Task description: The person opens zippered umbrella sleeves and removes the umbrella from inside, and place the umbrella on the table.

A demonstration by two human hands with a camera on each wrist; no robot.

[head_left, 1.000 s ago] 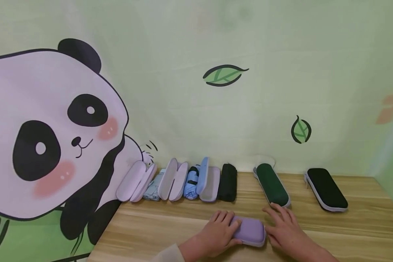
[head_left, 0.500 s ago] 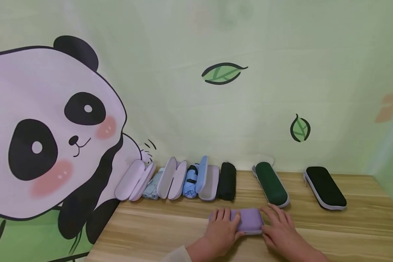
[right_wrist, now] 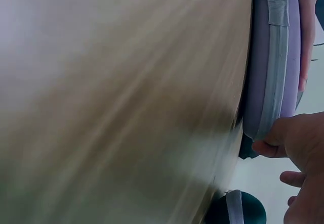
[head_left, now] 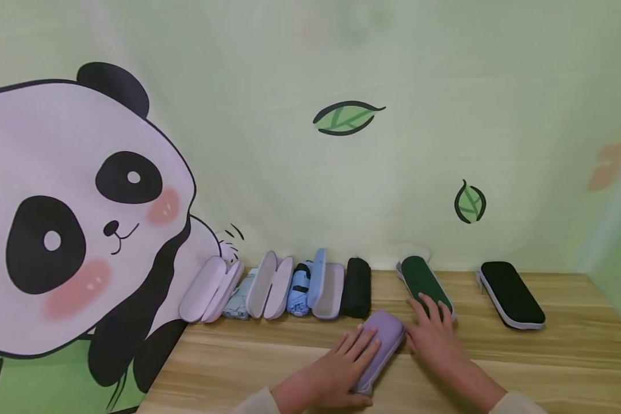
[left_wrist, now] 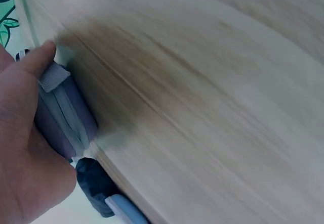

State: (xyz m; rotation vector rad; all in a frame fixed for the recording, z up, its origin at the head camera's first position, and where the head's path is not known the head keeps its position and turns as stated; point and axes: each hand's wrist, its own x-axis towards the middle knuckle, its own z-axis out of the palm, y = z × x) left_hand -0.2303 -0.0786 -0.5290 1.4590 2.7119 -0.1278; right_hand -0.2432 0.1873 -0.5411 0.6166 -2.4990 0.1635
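A purple zippered hard case (head_left: 385,333) lies slantwise on the table, closed, its pale zipper band (right_wrist: 274,77) running along the side. My left hand (head_left: 338,368) holds it, fingers across the lid and thumb (left_wrist: 44,56) by the near end. At the far right corner my right hand (head_left: 434,339) pinches the zipper band's end between thumb and forefinger; a zipper pull is hidden by the fingertips. The right hand's other fingers reach out over the near end of a green hard case (head_left: 419,276), seemingly apart from it.
Along the wall stand opened lilac cases (head_left: 204,290) (head_left: 271,287), an opened blue case (head_left: 331,293), grey-blue (head_left: 242,299) and blue (head_left: 299,293) folded bundles and a black bundle (head_left: 357,287). A closed black case (head_left: 512,293) lies on the right of the wooden table (head_left: 590,356).
The purple case has moved away from me and turned from crosswise to slantwise, far end rightward. My left hand has shifted across its lid; the right hand has moved forward to its far corner.
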